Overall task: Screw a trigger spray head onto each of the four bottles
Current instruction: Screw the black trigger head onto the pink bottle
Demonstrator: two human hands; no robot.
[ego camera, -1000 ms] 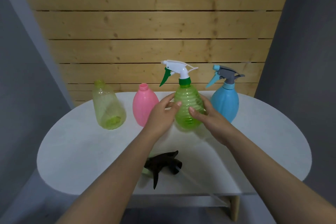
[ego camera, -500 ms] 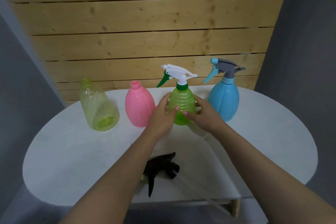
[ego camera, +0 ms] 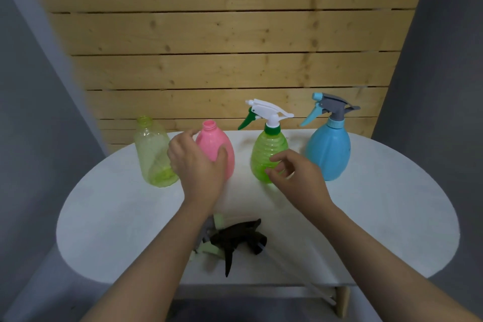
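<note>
Four bottles stand in a row at the back of the white table (ego camera: 392, 217). The clear yellow bottle (ego camera: 151, 154) and the pink bottle (ego camera: 219, 141) have bare necks. A white and green spray head tops the green bottle (ego camera: 269, 154); a grey and blue one tops the blue bottle (ego camera: 329, 149). My left hand (ego camera: 196, 165) wraps around the pink bottle's body. My right hand (ego camera: 295, 178) hovers just in front of the green bottle with fingers loosely apart, holding nothing. A black spray head (ego camera: 240, 240) with a clear tube lies near the front edge, beside a pale green one (ego camera: 211, 246) partly hidden by my left forearm.
A wooden plank wall (ego camera: 222, 47) rises directly behind the bottles. Grey walls stand to both sides. The black head's dip tube (ego camera: 300, 277) reaches past the table's front edge, near a wooden table leg (ego camera: 342, 300).
Both hands have let go of the green bottle. My left hand moved left and took hold of the pink bottle; my right hand drew back a little.
</note>
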